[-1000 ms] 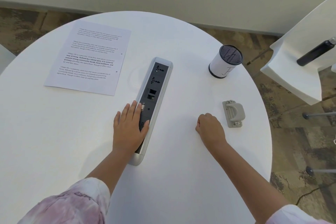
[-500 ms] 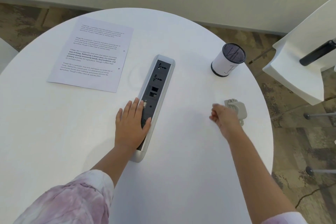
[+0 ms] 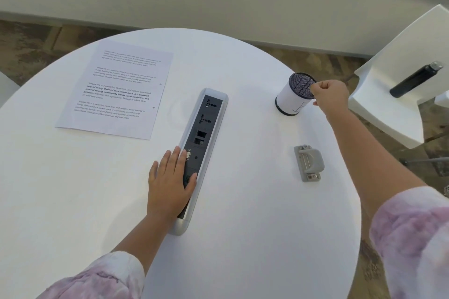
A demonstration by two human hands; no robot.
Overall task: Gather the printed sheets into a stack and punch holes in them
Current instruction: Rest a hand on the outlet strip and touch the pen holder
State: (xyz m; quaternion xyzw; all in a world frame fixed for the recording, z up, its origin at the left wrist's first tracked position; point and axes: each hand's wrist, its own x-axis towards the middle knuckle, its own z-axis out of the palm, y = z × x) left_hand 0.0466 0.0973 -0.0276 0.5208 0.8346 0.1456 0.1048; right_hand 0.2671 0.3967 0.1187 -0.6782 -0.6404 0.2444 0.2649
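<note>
Right hand (image 3: pixel 331 98) now curled into a loose fist against the rim of the white cylindrical mesh-topped holder (image 3: pixel 297 97), having passed beyond the grey metal hole punch (image 3: pixel 309 163) it was reaching over half a second ago, and whether pinching anything, impossible to tell. Left hand (image 3: pixel 170 183) lying flat, fingers together, across the long silver-and-black socket strip (image 3: pixel 202 138) as before. Leaving the printed white sheets (image 3: pixel 121 90) flat at the far left of the round white table (image 3: pixel 243 238), already showing holes, so probably wrapping up.

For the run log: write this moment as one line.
left hand flat on socket strip | right hand curled at mesh cup rim | hole punch untouched | printed sheet lies apart
</note>
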